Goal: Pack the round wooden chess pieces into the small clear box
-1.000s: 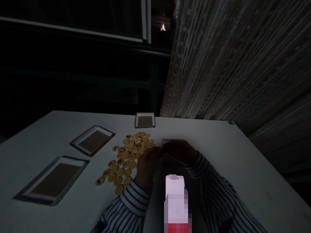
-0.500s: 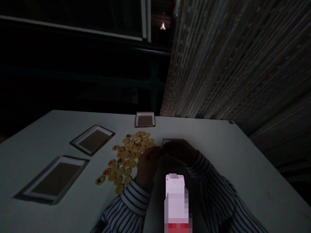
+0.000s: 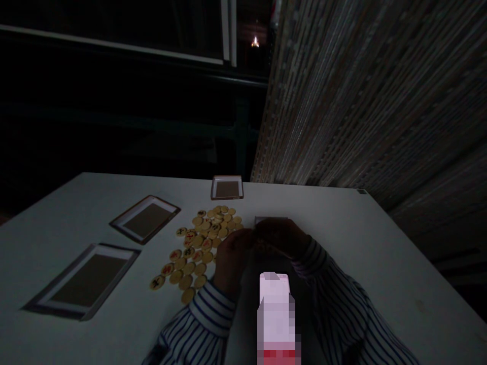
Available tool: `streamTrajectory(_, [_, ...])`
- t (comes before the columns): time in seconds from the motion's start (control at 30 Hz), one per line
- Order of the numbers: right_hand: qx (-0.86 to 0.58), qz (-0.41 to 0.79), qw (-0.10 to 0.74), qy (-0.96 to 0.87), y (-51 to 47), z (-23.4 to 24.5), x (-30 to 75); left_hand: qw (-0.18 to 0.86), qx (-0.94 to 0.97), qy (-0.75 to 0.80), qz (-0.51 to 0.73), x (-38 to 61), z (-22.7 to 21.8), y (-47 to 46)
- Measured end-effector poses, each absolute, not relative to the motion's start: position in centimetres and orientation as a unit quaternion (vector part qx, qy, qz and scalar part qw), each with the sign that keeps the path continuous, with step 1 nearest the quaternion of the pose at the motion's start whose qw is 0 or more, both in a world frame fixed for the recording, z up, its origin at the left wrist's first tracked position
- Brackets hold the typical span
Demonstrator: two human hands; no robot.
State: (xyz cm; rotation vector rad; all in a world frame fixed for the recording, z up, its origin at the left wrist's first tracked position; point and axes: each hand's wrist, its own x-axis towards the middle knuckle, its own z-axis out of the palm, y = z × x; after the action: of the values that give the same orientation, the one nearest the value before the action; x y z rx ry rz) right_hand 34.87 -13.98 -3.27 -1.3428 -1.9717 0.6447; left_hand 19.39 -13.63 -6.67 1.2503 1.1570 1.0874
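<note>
My left hand (image 3: pixel 231 259) and my right hand (image 3: pixel 283 236) meet at the middle of the white table. Their fingers are curled inward and close together, and deep shadow hides what lies between them. Just behind my right hand shows the far edge of a tray or frame (image 3: pixel 271 219); the rest of it is covered by my hands. To the left of my left hand spreads a loose pile of round wooden Chinese chess pieces (image 3: pixel 198 241), some with red or black characters facing up. A lit phone (image 3: pixel 274 309), partly blurred out, is below my hands.
Three shallow rectangular trays or frames with brown middles lie on the white table (image 3: pixel 331 213): one at near left (image 3: pixel 91 279), one behind it (image 3: pixel 146 220), one at the far edge (image 3: pixel 227 189). A string curtain (image 3: pixel 323 101) hangs at the right.
Almost nothing differs. Both hands stay in the same place with only a tiny shift of the fingers, and the chess pieces and trays have not moved.
</note>
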Motion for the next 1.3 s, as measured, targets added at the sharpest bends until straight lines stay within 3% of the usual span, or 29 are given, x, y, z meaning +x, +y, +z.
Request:
streamTrajectory(0.37, [-0.493,0.253,0.3,-0.776,-13.98,-2.99,35.03,0.538,0.534,0.475,0.447,19.35,-6.68,-13.67])
streamTrajectory(0.63, [-0.525,0.196,0.307,-0.769,-13.96,-2.96,34.79,0.543,0.531,0.471,0.447,19.34,-6.55,-13.62])
streamTrajectory(1.07, [-0.508,0.102,0.191,-0.834,-13.89,-2.3,34.34,0.557,0.518,0.463,0.456,19.21,-7.37,-13.42])
streamTrajectory(1.3, [-0.504,0.061,0.183,-0.842,-13.99,-2.4,34.43,0.55,0.524,0.462,0.457,19.26,-7.15,-13.45])
